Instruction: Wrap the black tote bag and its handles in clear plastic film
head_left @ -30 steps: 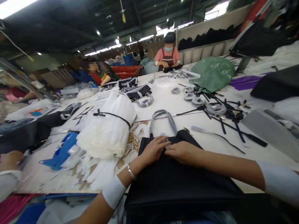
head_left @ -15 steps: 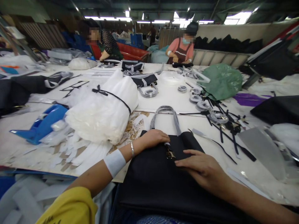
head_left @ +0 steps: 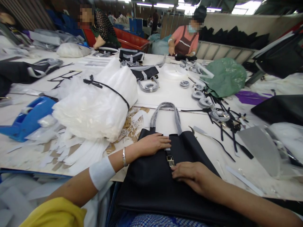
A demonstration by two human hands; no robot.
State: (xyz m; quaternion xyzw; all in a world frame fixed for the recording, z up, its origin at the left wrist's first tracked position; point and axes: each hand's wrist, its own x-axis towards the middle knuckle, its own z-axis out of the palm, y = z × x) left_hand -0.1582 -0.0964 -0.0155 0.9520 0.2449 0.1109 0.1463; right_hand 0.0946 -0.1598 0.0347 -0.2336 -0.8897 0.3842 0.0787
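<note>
"Resting where, our black bag?"

"Over the table edge, within our reach. Our right hand curls by the buckle; we can't tell if it pinches. Our left hand, fingers nearly together, lies flat, probably steadying."

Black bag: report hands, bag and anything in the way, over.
Left hand laid on black bag, right hand by its buckle. Handle at far end. White bundle left, not covering bag.

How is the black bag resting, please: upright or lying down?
Lying down: the black bag has its broad side facing up, under the left hand and right hand.
</note>
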